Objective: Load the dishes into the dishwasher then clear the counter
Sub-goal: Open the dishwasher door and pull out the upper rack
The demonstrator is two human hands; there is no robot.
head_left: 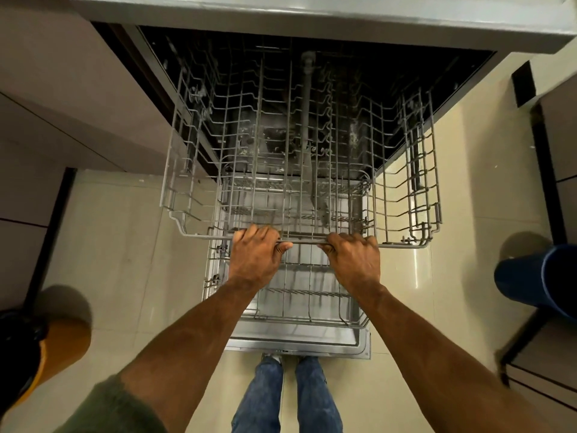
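Observation:
The dishwasher stands open below me, its door (299, 345) lying flat over the floor. The grey wire upper rack (406, 195) is pulled out and holds no dishes. My left hand (254, 260) grips the rack's front rail left of centre. My right hand (354, 260) grips the same rail right of centre, fingers curled over it. Beneath them the lower rack (299, 295) sits out over the door, also without dishes. No dishes are in view.
The counter edge (312, 14) runs across the top. Cabinet fronts (62, 104) flank the left side. A blue cylindrical container (537, 279) stands on the floor at right, an orange and black object (37, 348) at left. My legs (287, 398) stand at the door's end.

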